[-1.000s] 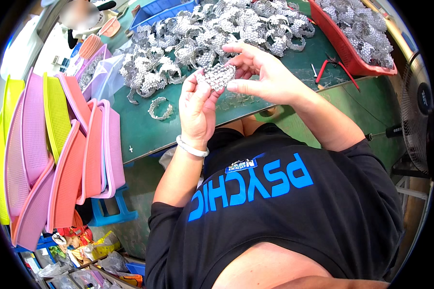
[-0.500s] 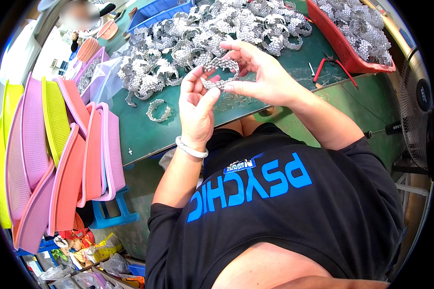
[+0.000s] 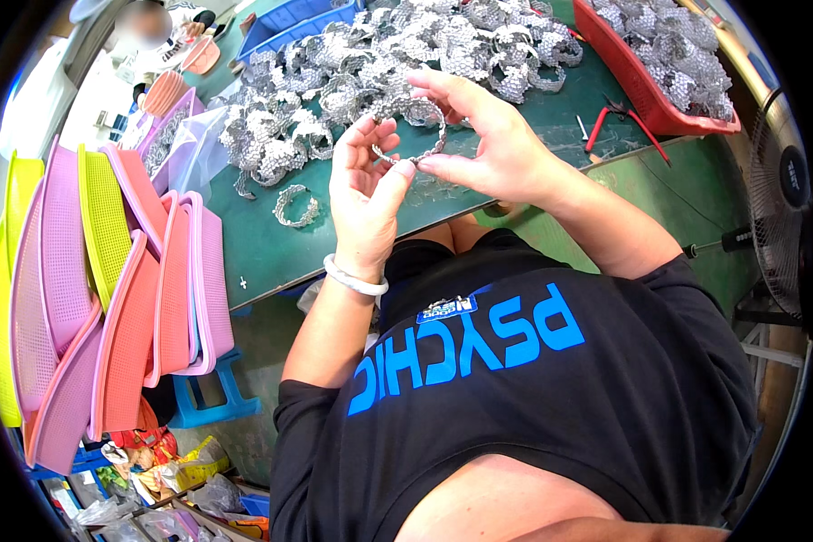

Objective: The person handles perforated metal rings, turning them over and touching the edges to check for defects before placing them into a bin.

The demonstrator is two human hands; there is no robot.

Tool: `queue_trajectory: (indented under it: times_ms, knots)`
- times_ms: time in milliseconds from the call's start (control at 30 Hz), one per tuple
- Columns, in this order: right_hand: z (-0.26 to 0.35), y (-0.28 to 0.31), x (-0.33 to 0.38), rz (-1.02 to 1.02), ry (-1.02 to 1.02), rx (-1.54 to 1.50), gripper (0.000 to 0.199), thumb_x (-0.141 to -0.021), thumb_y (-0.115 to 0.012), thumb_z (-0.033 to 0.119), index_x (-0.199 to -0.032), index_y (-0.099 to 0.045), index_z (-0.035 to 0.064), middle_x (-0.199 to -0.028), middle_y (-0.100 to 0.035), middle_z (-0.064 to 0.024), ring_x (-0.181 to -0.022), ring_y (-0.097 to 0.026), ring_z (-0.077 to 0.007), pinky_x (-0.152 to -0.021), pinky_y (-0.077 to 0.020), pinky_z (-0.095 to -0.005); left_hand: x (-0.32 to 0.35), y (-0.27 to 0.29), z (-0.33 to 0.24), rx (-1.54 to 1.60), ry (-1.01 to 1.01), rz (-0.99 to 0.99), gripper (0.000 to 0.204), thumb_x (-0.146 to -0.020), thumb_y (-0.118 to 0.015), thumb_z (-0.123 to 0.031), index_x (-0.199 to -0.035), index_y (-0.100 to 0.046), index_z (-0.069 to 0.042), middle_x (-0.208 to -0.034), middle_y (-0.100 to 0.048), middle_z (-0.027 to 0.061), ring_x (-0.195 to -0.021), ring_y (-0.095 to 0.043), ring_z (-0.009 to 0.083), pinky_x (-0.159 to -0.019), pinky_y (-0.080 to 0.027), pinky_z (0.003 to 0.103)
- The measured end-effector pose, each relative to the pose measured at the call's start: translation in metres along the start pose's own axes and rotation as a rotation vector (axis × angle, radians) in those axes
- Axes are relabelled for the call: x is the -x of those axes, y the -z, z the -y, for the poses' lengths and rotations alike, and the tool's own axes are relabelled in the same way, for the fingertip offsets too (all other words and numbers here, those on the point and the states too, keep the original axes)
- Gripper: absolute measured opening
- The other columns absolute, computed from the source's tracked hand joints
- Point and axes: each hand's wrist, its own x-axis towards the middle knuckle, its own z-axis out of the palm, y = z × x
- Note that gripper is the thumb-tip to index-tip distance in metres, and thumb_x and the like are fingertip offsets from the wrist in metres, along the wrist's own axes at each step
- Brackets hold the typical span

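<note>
A silvery metal bracelet (image 3: 442, 135), curved into an open ring, is held up between my two hands above the near edge of the green table. My left hand (image 3: 368, 176) pinches its left end with thumb and fingers. On the other side my right hand (image 3: 488, 135) grips it, thumb below and fingers above. Another bracelet (image 3: 296, 206) lies alone on the table, left of my left hand. Beyond both hands spreads a big heap of similar silvery bracelets (image 3: 361, 63).
Red-handled pliers (image 3: 628, 122) lie at the table's right, by a red basket (image 3: 641, 104) full of bracelets. A blue basket (image 3: 285, 27) stands at the back. Stacked plastic baskets (image 3: 122, 343) fill the left; a fan (image 3: 777, 199) stands right. Another person (image 3: 167, 45) sits far left.
The bracelet has turned in my hands, so its thin edge now shows and its loop looks wider. My left hand has shifted slightly left.
</note>
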Motion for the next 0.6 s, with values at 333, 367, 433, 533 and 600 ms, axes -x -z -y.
queue_trajectory:
  times_ms: [333, 367, 433, 533, 600]
  knots:
    - [0.003, 0.004, -0.003, 0.04, 0.07, 0.116, 0.07, -0.063, -0.072, 0.012, -0.125, -0.041, 0.0073, -0.106, -0.055, -0.0144, -0.091, -0.054, -0.0299, -0.081, -0.0436, -0.0371, -0.01, 0.005, -0.015, -0.074, 0.14, 0.02, 0.048, -0.074, -0.06, 0.001, -0.117, -0.04, 0.001, -0.104, -0.054, 0.0129, -0.088, -0.053, 0.0148, -0.079, -0.044, 0.026]
    - [0.001, 0.004, -0.003, 0.055, 0.065, 0.104, 0.07, -0.063, -0.072, 0.012, -0.126, -0.041, 0.0072, -0.107, -0.054, -0.0148, -0.093, -0.054, -0.03, -0.082, -0.0437, -0.0371, -0.013, 0.006, -0.017, -0.067, 0.184, 0.027, 0.046, -0.074, -0.061, 0.001, -0.115, -0.04, 0.001, -0.102, -0.055, 0.0133, -0.086, -0.054, 0.0148, -0.078, -0.045, 0.026]
    - [-0.001, 0.005, -0.004, 0.089, 0.036, 0.073, 0.07, -0.064, -0.072, 0.012, -0.127, -0.04, 0.0069, -0.109, -0.054, -0.0157, -0.095, -0.054, -0.0302, -0.082, -0.044, -0.0371, -0.023, 0.011, -0.023, -0.041, 0.304, 0.073, 0.041, -0.073, -0.063, 0.0, -0.109, -0.041, 0.001, -0.097, -0.056, 0.0134, -0.087, -0.055, 0.0152, -0.079, -0.045, 0.027]
    - [0.0, 0.008, -0.008, 0.145, -0.028, 0.046, 0.07, -0.066, -0.071, 0.014, -0.128, -0.039, 0.0065, -0.114, -0.053, -0.0173, -0.102, -0.055, -0.0303, -0.083, -0.0452, -0.0369, -0.035, 0.016, -0.029, -0.098, 0.41, 0.167, 0.036, -0.072, -0.066, -0.003, -0.101, -0.044, 0.0, -0.089, -0.058, 0.0104, -0.085, -0.056, 0.0146, -0.078, -0.044, 0.025]
    - [0.0, 0.01, -0.008, 0.193, -0.11, 0.004, 0.073, -0.067, -0.07, 0.008, -0.132, -0.036, 0.0085, -0.117, -0.051, -0.0138, -0.105, -0.052, -0.0244, -0.087, -0.0432, -0.0339, -0.044, 0.018, -0.033, -0.164, 0.473, 0.211, 0.035, -0.072, -0.067, -0.003, -0.1, -0.045, -0.001, -0.086, -0.058, 0.0085, -0.083, -0.056, 0.0137, -0.076, -0.044, 0.024]
